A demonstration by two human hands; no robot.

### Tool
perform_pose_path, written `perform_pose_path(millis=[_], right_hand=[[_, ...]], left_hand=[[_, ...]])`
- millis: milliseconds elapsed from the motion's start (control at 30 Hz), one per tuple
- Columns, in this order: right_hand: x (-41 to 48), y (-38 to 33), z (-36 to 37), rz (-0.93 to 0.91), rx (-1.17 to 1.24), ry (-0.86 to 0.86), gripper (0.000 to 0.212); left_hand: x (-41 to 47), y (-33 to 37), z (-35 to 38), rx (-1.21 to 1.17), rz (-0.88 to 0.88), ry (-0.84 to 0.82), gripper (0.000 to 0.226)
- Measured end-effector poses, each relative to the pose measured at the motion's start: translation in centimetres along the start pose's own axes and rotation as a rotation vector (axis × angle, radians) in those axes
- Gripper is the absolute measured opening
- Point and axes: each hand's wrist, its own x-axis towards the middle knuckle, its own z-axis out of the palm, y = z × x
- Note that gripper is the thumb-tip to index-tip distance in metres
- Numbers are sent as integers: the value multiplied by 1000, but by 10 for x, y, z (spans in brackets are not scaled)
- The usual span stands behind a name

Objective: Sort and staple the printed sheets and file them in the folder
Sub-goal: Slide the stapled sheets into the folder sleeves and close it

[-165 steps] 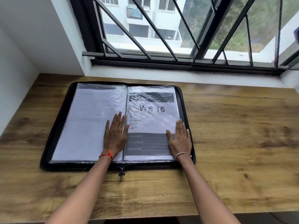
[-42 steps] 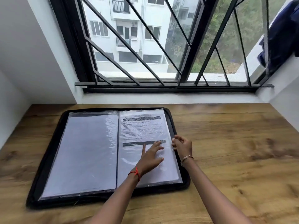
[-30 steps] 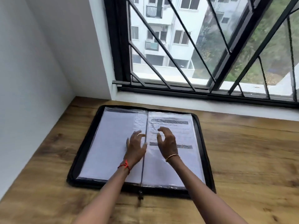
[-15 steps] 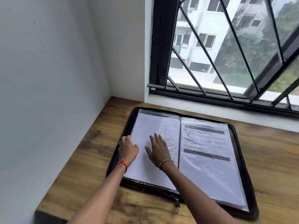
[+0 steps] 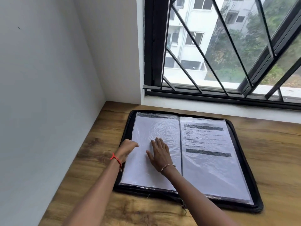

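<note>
The folder (image 5: pixel 258 204) lies open on the table (image 5: pixel 268 152) below the window (image 5: pixel 228 46). Its clear sleeves hold paper: a printed sheet (image 5: pixel 210 152) on the right and a blank face under the left sleeve (image 5: pixel 156 128). The sleeves look thin, floppy and slick, probably best lifted by an outer edge. The right hand (image 5: pixel 160 154) rests flat on the left sleeve with straight fingers, holding nothing. The left hand (image 5: pixel 127 148) meets that sleeve's outer edge; whether it pinches it, I cannot tell.

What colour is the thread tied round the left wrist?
Red. The thread shows clearly in the head view, just behind the left hand.
</note>
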Motion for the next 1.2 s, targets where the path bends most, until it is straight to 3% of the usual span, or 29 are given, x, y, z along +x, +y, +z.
perform_pose_path(millis=[167, 267, 367, 533, 633, 800, 967, 1067, 1133, 1200], right_hand=[[-2, 3, -1, -17, 15, 8, 56], [-2, 4, -3, -18, 50, 23, 63], [-4, 4, -11, -27, 105, 126, 88], [-1, 9, -40, -9, 305, 410, 73], [0, 16, -67, 44, 521, 477, 71], [-13, 43, -105, 132, 940, 494, 62], [-50, 81, -141, 294, 1140, 383, 48], [-109, 113, -135, 618, 1181, 329, 39], [-121, 166, -110, 712, 1280, 269, 48], [-114, 193, -106, 656, 1173, 313, 89]], left_hand=[[7, -1, -7, -42, -16, -2, 15], [4, 4, -16, -132, -10, -69, 18], [-2, 12, -25, -211, 44, -133, 29], [-29, 38, -23, -387, 209, -291, 29], [-45, 56, -4, -500, 310, -370, 32], [-72, 81, 60, -375, 494, -421, 41], [-83, 90, 126, -211, 564, -547, 45], [-83, 85, 159, -108, 568, -571, 42], [-77, 76, 178, -15, 578, -562, 41], [-68, 63, 188, 99, 592, -552, 43]])
